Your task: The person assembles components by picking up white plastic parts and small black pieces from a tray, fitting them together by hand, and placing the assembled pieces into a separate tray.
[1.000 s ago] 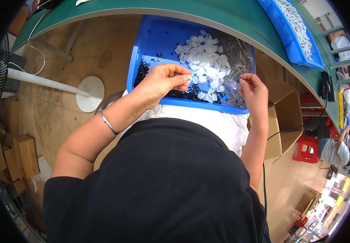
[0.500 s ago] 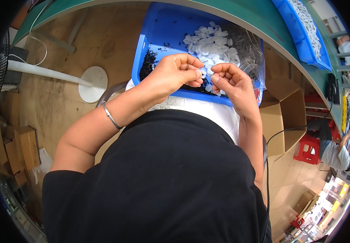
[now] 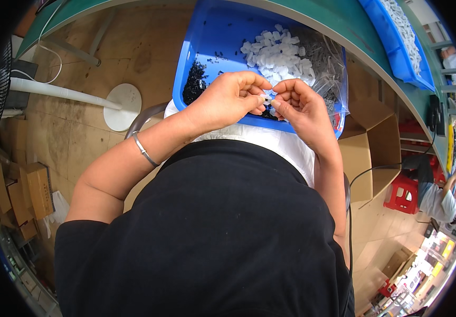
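Over the near side of a blue plastic tray (image 3: 181,74), my two hands meet at the fingertips. My left hand (image 3: 230,100) pinches a small white plastic piece (image 3: 266,99) between thumb and index finger. The thumb and fingers of my right hand (image 3: 304,108) close on the same piece from the other side. A dark spot shows at the piece; whether it is a separate part is too small to tell. In the tray lie a heap of white plastic pieces (image 3: 278,55), a pile of tiny black parts (image 3: 193,84) and a clear plastic bag of translucent parts (image 3: 325,68).
A green table edge (image 3: 339,31) curves past the tray, bearing another blue tray (image 3: 410,68) of pale parts. An open cardboard box (image 3: 362,158) stands at the right. To the left is a white stand base (image 3: 122,107). Another person (image 3: 439,203) sits far right by a red stool (image 3: 401,194).
My right hand has moved slightly left, and its fingertips now meet my left hand's at the white piece. Half a second ago a small gap lay between them.
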The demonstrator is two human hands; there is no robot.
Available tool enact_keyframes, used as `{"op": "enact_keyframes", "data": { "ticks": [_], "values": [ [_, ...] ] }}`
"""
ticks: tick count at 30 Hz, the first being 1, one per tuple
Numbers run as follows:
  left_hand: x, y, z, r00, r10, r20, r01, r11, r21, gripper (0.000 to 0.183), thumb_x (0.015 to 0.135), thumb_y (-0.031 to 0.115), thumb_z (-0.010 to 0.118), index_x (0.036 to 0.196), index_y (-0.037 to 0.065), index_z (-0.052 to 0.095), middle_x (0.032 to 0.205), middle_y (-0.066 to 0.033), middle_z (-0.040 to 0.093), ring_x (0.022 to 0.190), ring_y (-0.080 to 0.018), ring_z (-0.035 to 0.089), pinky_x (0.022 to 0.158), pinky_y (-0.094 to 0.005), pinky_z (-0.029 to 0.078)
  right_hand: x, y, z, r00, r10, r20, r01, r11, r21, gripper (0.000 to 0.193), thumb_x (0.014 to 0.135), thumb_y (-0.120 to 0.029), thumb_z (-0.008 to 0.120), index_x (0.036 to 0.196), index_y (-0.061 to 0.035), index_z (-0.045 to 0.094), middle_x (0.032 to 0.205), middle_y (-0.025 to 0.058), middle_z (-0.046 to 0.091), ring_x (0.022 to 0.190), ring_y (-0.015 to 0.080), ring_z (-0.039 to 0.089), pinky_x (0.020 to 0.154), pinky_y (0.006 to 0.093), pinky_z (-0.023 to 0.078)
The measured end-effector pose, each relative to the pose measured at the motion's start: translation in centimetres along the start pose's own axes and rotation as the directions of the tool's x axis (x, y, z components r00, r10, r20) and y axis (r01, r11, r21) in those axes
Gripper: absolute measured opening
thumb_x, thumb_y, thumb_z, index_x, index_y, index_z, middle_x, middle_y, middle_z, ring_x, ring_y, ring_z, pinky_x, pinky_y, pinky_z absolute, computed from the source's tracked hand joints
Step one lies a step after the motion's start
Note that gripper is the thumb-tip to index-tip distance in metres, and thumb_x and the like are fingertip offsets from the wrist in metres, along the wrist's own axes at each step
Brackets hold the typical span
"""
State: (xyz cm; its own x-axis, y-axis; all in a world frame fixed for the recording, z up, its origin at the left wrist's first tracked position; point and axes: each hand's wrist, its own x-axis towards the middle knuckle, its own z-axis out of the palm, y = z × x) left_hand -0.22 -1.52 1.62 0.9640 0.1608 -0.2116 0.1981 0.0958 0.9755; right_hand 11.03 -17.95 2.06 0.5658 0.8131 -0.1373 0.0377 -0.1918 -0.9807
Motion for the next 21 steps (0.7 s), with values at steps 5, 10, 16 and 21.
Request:
{"op": "enact_keyframes", "data": {
  "ticks": [5,10,16,21],
  "values": [
    [-0.2,0.3,0.1,1.000,0.009,0.005,-0.009,0.999,0.041,0.029,0.094,0.004,0.054,0.121,-0.007,0.055,0.099,-0.0112,0.066,0.088,-0.0149,0.066,0.083,-0.0278,0.055,0.1,-0.6,0.5,1.000,-0.011,-0.020,0.009,0.994,-0.112,0.015,0.087,0.000,0.062,0.101,0.0032,0.058,0.078,0.0041,0.063,0.068,0.0079,0.058,0.063,0.0234,0.049],
    [0.0,-0.2,0.2,0.999,0.018,-0.036,-0.016,0.998,0.063,0.031,0.094,0.006,0.058,0.122,-0.007,0.055,0.099,-0.0136,0.068,0.087,-0.0148,0.067,0.082,-0.0276,0.055,0.4,-0.7,1.1,0.999,-0.039,-0.032,0.031,0.980,-0.197,0.014,0.086,-0.001,0.063,0.098,0.0040,0.060,0.076,0.0063,0.065,0.067,0.0102,0.062,0.063,0.0246,0.051],
    [0.6,-0.7,0.0,0.991,-0.115,-0.064,0.109,0.990,-0.091,0.034,0.093,0.005,0.059,0.124,-0.009,0.054,0.101,-0.0143,0.068,0.088,-0.0142,0.066,0.083,-0.0258,0.055,0.4,0.3,1.1,0.998,-0.010,-0.061,0.000,0.988,-0.156,0.012,0.089,-0.001,0.061,0.099,0.0046,0.061,0.078,0.0071,0.066,0.069,0.0112,0.064,0.066,0.0249,0.053],
    [0.6,-0.6,0.0,0.990,-0.128,-0.062,0.121,0.987,-0.109,0.035,0.093,0.005,0.059,0.124,-0.009,0.053,0.102,-0.0143,0.067,0.088,-0.0135,0.066,0.083,-0.0250,0.054,0.4,0.4,0.8,0.999,0.034,-0.022,-0.034,0.999,-0.005,0.012,0.091,-0.001,0.058,0.102,0.0054,0.061,0.085,0.0066,0.065,0.074,0.0106,0.063,0.069,0.0237,0.054]
  ]
}}
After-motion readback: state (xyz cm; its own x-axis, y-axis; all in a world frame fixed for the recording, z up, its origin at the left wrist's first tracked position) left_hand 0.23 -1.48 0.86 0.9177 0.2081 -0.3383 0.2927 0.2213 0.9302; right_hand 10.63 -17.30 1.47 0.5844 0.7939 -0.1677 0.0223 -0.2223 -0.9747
